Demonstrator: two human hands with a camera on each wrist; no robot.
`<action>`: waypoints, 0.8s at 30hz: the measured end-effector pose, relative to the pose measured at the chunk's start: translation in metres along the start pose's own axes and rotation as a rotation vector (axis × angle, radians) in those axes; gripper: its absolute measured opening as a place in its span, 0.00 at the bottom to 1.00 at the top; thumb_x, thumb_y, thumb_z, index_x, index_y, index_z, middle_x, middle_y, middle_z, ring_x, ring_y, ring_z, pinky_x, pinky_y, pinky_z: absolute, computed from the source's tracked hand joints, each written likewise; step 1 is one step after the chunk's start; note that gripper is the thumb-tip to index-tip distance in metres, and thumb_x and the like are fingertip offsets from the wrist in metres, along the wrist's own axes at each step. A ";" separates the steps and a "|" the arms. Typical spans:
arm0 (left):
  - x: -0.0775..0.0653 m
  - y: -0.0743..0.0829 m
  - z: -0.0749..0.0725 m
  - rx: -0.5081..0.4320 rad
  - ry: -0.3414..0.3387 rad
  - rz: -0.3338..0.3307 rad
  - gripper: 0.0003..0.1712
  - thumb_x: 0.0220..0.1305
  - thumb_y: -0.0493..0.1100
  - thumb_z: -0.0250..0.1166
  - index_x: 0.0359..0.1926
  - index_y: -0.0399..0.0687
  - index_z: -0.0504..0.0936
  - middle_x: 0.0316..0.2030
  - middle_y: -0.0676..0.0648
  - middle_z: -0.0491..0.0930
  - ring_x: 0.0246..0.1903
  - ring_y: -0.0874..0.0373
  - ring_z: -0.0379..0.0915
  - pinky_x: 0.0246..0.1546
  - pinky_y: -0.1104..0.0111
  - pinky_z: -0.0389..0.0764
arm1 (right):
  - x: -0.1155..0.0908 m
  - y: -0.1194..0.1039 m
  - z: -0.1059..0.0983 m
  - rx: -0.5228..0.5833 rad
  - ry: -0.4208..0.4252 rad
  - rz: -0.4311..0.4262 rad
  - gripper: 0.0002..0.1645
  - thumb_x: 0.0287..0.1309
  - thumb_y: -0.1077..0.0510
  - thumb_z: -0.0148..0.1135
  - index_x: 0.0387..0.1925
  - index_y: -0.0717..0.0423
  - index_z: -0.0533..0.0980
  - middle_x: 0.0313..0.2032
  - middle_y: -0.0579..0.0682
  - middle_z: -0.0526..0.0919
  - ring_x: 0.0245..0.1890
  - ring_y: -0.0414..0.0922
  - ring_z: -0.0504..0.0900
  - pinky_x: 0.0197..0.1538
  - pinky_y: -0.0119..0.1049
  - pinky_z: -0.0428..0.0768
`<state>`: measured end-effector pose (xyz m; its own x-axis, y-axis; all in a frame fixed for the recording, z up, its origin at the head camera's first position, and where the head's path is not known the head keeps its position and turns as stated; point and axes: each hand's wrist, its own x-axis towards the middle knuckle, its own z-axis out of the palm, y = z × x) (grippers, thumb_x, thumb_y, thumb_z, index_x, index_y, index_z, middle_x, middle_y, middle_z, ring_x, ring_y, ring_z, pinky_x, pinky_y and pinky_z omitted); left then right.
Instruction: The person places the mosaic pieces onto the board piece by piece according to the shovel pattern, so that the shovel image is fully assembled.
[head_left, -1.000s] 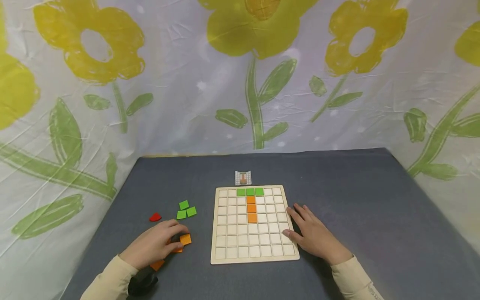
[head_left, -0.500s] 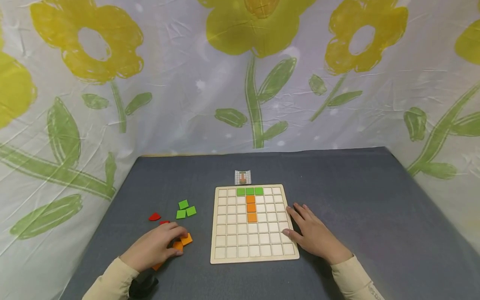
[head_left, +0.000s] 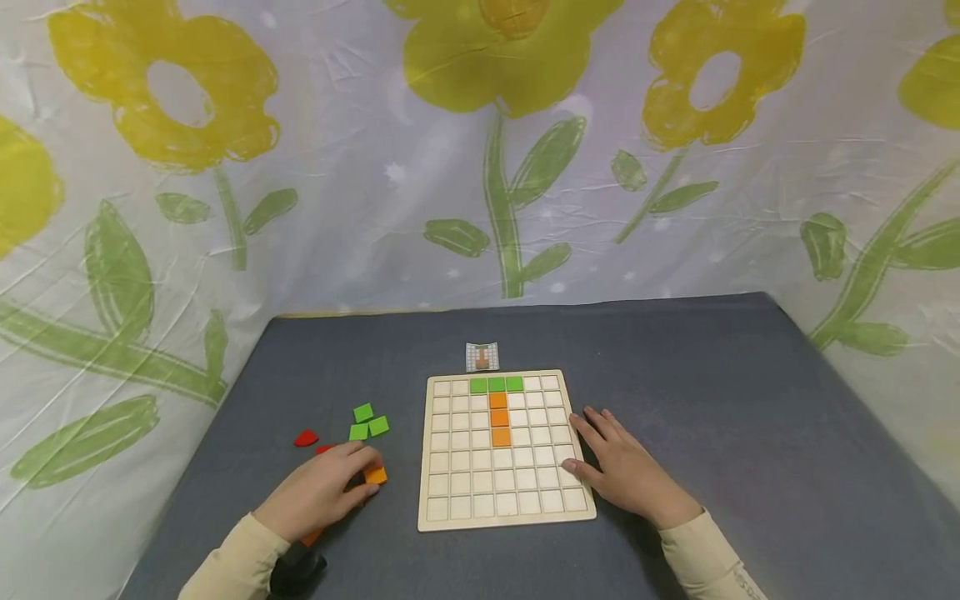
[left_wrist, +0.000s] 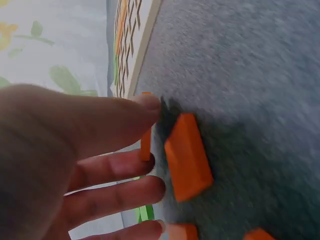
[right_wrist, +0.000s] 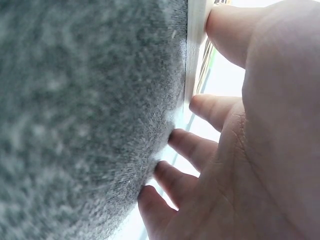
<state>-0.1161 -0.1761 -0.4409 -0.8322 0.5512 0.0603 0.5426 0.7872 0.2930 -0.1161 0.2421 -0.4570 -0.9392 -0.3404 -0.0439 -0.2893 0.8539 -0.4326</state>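
Note:
My left hand is at the left of the wooden grid board, low over several loose orange pieces. In the left wrist view its thumb and a finger pinch a thin orange square tile. Beside the fingertips a thicker orange piece lies on the cloth. My right hand rests at the board's right edge with fingers spread; the thumb lies on the board's rim. On the board, green tiles fill part of the top row, and orange tiles run down the middle column.
Loose green tiles and a red piece lie beyond my left hand; another red piece is partly covered by it. A small pattern card lies behind the board. A flower-printed cloth hangs behind the dark table.
My left hand has shifted slightly to the right among the orange pieces and closed its fingertips on one tile. My right hand has stayed at the board's edge.

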 end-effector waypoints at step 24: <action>0.078 0.056 0.032 -0.016 0.054 0.260 0.11 0.60 0.48 0.67 0.42 0.52 0.82 0.37 0.56 0.78 0.32 0.66 0.69 0.35 0.71 0.76 | 0.001 0.000 0.001 -0.015 0.015 -0.001 0.42 0.63 0.39 0.56 0.72 0.54 0.58 0.71 0.63 0.57 0.71 0.63 0.51 0.66 0.62 0.58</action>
<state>-0.1464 -0.0799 -0.4505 -0.6701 0.7185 0.1866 0.7376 0.6161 0.2763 -0.1165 0.2417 -0.4580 -0.9416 -0.3353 -0.0303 -0.2925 0.8594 -0.4194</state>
